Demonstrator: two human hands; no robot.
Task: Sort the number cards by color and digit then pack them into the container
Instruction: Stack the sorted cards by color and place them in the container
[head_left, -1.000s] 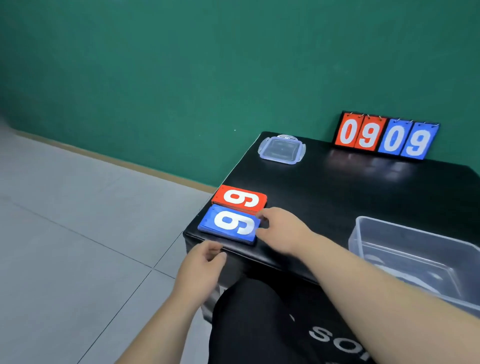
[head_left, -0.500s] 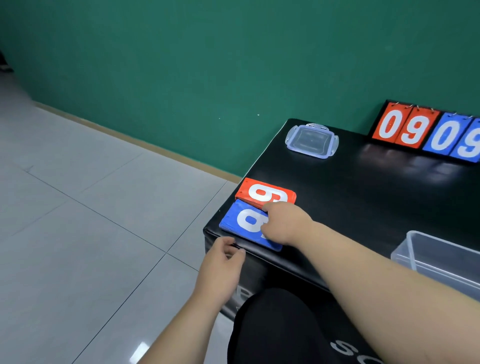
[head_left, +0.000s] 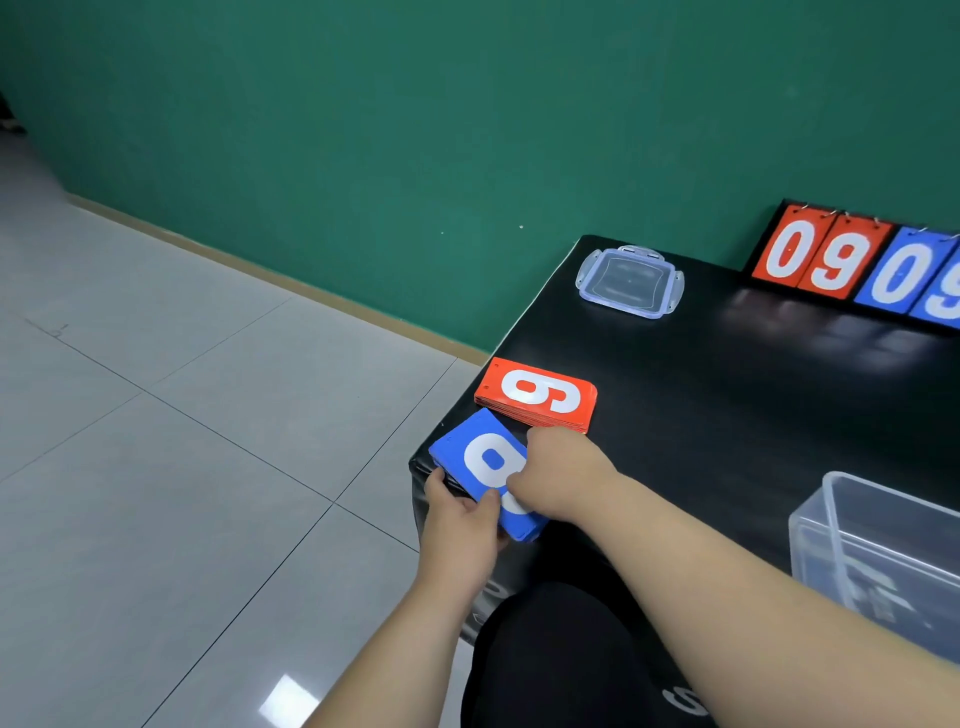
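At the near left corner of the worktop (head_left: 727, 395), both hands are taking up the blue stack (head_left: 480, 457) of number cards. The left hand (head_left: 460, 525) is holding its near edge in a narrow grip, thumb on the top card and fingers underneath. The right hand (head_left: 563, 475) is curling over the stack's right side and holding it there, though its fingertips are hidden.

To do this well, the left fingers should be reaching further under the overhanging edge. The right hand should be pressing the cards square so that none are sliding out. The whole pile should be travelling level toward the clear container (head_left: 831, 519) on the right. The red stack (head_left: 537, 395) is lying just beyond, untouched.

Half a second earlier the left hand was hanging below the worktop's edge, touching nothing, and the blue stack was lying flat alongside the red one. Now the stack is sitting turned and jutting past the corner.
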